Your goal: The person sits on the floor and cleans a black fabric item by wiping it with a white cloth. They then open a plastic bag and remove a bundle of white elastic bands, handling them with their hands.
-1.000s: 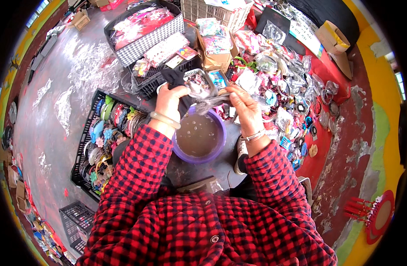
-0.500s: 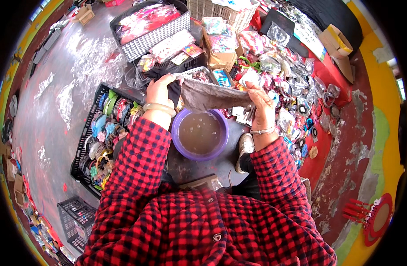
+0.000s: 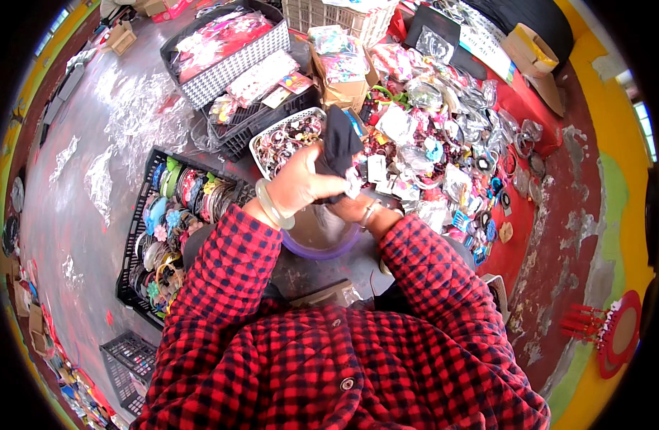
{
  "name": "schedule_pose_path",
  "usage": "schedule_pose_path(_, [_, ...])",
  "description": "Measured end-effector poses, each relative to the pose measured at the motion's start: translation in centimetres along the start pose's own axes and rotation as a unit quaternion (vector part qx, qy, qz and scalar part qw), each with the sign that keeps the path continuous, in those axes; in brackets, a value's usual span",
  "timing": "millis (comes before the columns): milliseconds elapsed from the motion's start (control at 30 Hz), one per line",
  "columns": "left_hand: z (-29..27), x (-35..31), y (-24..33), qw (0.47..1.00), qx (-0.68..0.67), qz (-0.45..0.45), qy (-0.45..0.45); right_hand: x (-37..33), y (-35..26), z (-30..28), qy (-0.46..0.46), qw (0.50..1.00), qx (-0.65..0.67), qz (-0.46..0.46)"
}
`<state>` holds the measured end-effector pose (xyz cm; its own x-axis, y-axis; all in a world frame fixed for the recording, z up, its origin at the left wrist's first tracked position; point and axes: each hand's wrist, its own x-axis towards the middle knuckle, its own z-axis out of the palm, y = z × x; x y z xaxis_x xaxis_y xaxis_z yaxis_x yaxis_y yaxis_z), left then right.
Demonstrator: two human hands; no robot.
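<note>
My left hand (image 3: 299,182) is closed on a dark cloth (image 3: 340,140), its thumb pointing right. The black part of the cloth stands up above my fingers. Close below and to the right, my right hand (image 3: 353,208) is closed around the lower part of the cloth, with its fingers largely hidden. Under both hands is a round purple basin (image 3: 321,253); earlier it showed cloudy brownish water, now mostly covered. A paler greyish strip hangs down over the basin, and whether it touches the water I cannot tell.
Left of the basin is a black crate (image 3: 139,240) of hair bands. Beyond my hands are a white basket (image 3: 258,147) of hair accessories, a patterned bin (image 3: 200,89) and a cardboard box (image 3: 344,93). A heap of packaged accessories (image 3: 451,136) covers the right. A black crate (image 3: 121,358) sits lower left.
My hands have come together over the basin. The cloth, stretched wide between them before, is now bunched, with its black end upright. My right hand moved left and down.
</note>
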<state>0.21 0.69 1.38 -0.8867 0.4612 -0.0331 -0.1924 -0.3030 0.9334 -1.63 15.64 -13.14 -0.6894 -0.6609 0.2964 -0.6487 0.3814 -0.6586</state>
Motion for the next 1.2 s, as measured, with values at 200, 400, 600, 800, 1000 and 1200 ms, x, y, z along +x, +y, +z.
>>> schedule_pose_path(200, [0.1, -1.4, 0.6, 1.0, 0.004, -0.013, -0.015, 3.1, -0.1, -4.5, -0.114, 0.985, -0.08, 0.102])
schedule_pose_path(400, [-0.6, -0.2, -0.1, 0.998, -0.036, -0.047, -0.012, 3.0, -4.3, -10.5, 0.058, 0.956, -0.257, 0.127])
schedule_pose_path(600, [-1.1, 0.1, -1.1, 0.99, -0.133, -0.029, 0.043, 2.1, -5.5, -12.8, 0.237, 0.97, 0.004, 0.054])
schedule_pose_path(800, [-1.7, 1.0, -2.0, 0.995, -0.076, 0.027, 0.058, 2.7, -5.9, -13.3, -0.021, 0.944, -0.311, 0.11])
schedule_pose_path(1000, [-1.8, 1.5, -3.4, 0.995, 0.041, 0.047, 0.081, 2.3, -11.8, -12.7, 0.124, 0.936, -0.308, 0.113])
schedule_pose_path(1200, [0.1, 1.1, -3.2, 0.939, 0.303, 0.163, -0.018, 3.2, -11.8, -9.7, 0.034, 0.89, -0.434, 0.135])
